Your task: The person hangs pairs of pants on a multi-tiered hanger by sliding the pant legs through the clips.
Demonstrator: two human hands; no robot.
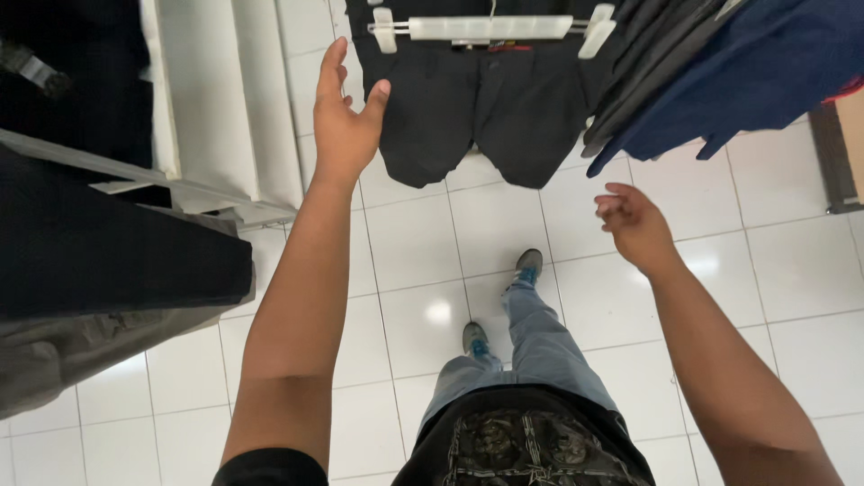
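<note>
2 empty hands reach toward the black shorts (477,112) clipped on a hanger (490,29): left hand (345,117) spread beside them, right hand (633,223) loosely curled.

A person in a black short-sleeved T-shirt (531,445) with a pale ornate front print, light blue jeans (540,346) and grey shoes (528,263) with teal accents; both forearms bare, no watch or rings visible.
</note>
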